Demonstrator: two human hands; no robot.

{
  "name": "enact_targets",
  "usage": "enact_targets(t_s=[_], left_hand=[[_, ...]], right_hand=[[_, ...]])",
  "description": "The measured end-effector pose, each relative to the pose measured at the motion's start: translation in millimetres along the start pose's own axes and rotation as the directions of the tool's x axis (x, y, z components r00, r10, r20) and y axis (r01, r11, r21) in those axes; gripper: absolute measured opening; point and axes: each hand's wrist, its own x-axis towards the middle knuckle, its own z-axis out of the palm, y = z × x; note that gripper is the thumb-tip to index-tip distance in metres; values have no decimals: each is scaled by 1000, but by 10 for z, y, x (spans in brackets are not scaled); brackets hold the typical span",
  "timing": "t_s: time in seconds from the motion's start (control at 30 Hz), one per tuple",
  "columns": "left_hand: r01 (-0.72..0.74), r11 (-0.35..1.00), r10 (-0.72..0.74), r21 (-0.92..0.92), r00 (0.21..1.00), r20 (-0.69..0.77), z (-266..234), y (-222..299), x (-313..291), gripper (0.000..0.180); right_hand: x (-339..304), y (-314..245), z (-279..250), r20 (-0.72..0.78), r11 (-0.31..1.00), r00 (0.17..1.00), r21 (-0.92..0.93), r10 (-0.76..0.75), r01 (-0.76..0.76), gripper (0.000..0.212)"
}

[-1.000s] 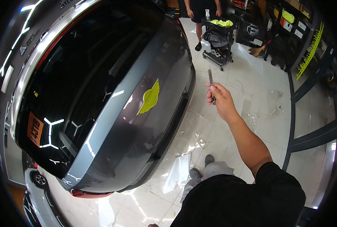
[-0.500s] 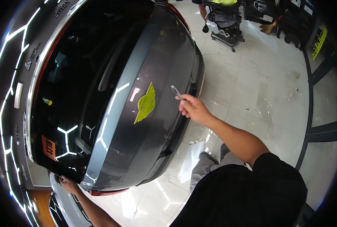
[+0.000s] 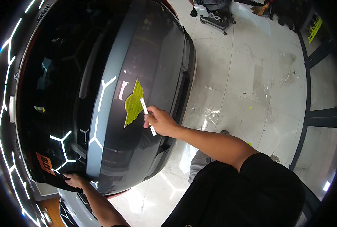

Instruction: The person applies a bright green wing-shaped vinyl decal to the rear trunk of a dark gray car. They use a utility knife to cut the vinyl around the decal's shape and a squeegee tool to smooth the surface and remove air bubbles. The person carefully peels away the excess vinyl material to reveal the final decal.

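The dark grey rear hatch (image 3: pixel 155 56) of a car, with its black rear window (image 3: pixel 62 75), fills the left and middle. On it sits a winged emblem (image 3: pixel 133 104) coloured yellow-green. My right hand (image 3: pixel 159 120) is closed round a slim pale pen-shaped tool (image 3: pixel 142 103); its exact kind is unclear. The tool's upper end comes close to the emblem's right side, and I cannot tell whether they touch. At the lower left corner of the hatch, my left hand (image 3: pixel 74 181) grips the edge, its fingers partly hidden.
A black wheeled cart (image 3: pixel 217 20) stands at the far side with a person's foot (image 3: pixel 193 13) beside it. Clear film scraps (image 3: pixel 289 78) lie on the tiled floor (image 3: pixel 248 102). A dark-framed glass panel (image 3: pixel 322 117) runs along the right. Below my left hand is a white car (image 3: pixel 72 202).
My right hand has moved left with the tool, from beside the hatch's right edge to the emblem. My left hand stays at the hatch corner. The whole view has shifted.
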Motion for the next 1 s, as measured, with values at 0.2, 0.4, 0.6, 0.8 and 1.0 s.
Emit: enact_targets(t_s=[0.2,0.4,0.6,0.8,1.0], left_hand=[[-7,1000,7,-4,1000,16,-28,74,-126,81],[20,1000,-20,2,999,41,-157,147,-199,81],[2,1000,-2,2,1000,8,-87,52,-147,82],[8,1000,-8,10,1000,8,-61,42,-108,83],[11,1000,-11,12,1000,29,-51,56,-103,82]], right_hand=[[178,-73,178,-73,995,997,93,-17,24,31],[155,-249,289,-44,960,997,277,58,-44,28],[174,-364,264,-3,906,994,411,111,-100,23],[218,-404,274,14,784,984,602,175,-148,18],[250,-485,264,30,757,975,626,219,-189,15]])
